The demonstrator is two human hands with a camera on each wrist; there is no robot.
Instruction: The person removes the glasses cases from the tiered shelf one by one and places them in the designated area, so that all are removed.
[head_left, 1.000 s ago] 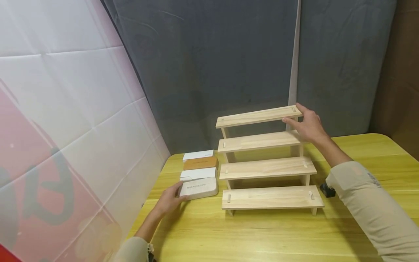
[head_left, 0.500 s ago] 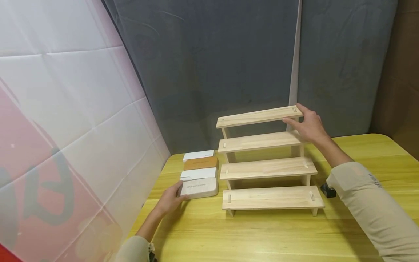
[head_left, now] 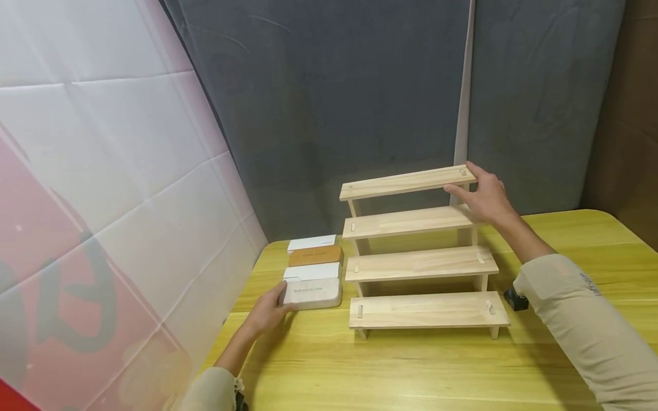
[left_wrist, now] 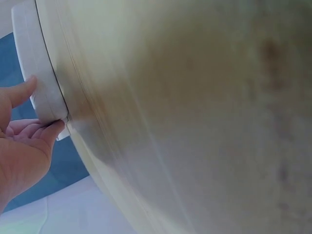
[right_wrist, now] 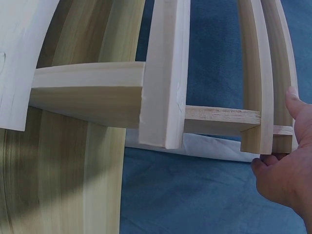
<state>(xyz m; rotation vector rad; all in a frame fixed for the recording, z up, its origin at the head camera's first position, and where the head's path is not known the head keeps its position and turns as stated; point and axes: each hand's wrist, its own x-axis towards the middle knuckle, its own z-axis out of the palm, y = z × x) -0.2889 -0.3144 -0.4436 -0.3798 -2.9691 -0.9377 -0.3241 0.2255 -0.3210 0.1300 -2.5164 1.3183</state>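
Observation:
My left hand [head_left: 266, 311] holds the left end of a light grey case [head_left: 315, 294] with small print on top, at the front of a row on the table. In the left wrist view, the thumb lies on the case's near face and the fingers bend round its end. A four-step wooden display stand [head_left: 429, 310] stands to the right of the row. My right hand [head_left: 485, 197] grips the right end of its top shelf [head_left: 406, 182], thumb in front and fingers behind. Part of those fingers is hidden by the shelf in the right wrist view.
Behind the grey case lie a white box [head_left: 311, 271], an orange-brown case [head_left: 315, 255] and another white box [head_left: 311, 244]. The yellow wooden table [head_left: 411, 371] meets a printed fabric wall [head_left: 154, 171] on the left and a grey curtain [head_left: 329, 114] behind.
The front edge of the grey case has shifted very slightly back, toward the white box behind it. My right hand and the wooden stand stay in place.

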